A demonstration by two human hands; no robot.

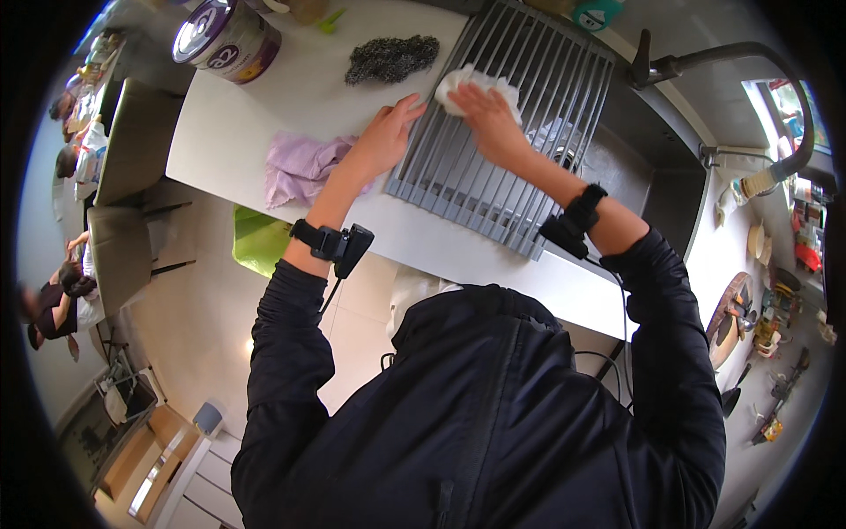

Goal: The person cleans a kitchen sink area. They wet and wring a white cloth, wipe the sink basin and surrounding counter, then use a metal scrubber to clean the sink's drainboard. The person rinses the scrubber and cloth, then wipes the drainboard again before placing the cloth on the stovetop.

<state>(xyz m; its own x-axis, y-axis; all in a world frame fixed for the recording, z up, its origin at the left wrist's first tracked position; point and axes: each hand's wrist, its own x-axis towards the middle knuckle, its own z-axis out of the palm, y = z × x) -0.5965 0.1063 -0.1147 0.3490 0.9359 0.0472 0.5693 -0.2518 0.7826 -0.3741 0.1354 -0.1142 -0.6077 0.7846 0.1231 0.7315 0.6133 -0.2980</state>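
My right hand [494,125] lies over a crumpled white cloth or paper [456,82], pressed on the upper left part of a grey roll-up drying rack [462,208]. The rack spans the left part of a dark sink [634,168]. My left hand [390,135] hovers or rests by the rack's left edge, fingers spread, holding nothing. Beside the left wrist a pink cloth [301,165] lies bunched on the white countertop [218,132]. A dark steel-wool-like mesh clump [391,59] sits above the left hand.
A milk powder tin [228,43] stands at the counter's far left. A black faucet [714,56] arches over the sink. A green bag [254,238] is below the counter edge. Chairs [135,142] and several people are at the left; a cable hangs by my right arm.
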